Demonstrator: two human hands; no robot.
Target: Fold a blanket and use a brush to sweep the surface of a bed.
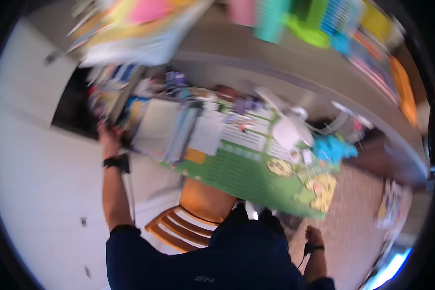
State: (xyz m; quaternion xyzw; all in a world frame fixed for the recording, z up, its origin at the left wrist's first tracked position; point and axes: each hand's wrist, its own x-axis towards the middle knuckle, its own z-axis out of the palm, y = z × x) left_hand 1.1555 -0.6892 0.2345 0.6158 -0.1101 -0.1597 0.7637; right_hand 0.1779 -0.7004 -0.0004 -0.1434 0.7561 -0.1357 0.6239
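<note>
My left hand [109, 136] is stretched out to the far left, at the front edge of a shelf compartment [112, 104] packed with books and small items. Motion blur smears its fingers, so I cannot tell whether they grip anything. Close beside it, a stack of papers and folders [157, 124] lies on the desk's left end. My right hand [314, 235] hangs low on the right, away from the desk, with its fingers curled and nothing visible in them. Each wrist wears a dark band with a cord.
A green patterned desk mat [241, 171] carries papers, a white lamp [291, 131] and a bright blue cloth-like item [332, 149]. Above runs a shelf [256, 60] with colourful containers and an overhanging plastic bag [145, 46]. A wooden chair [205, 200] stands at the desk's front.
</note>
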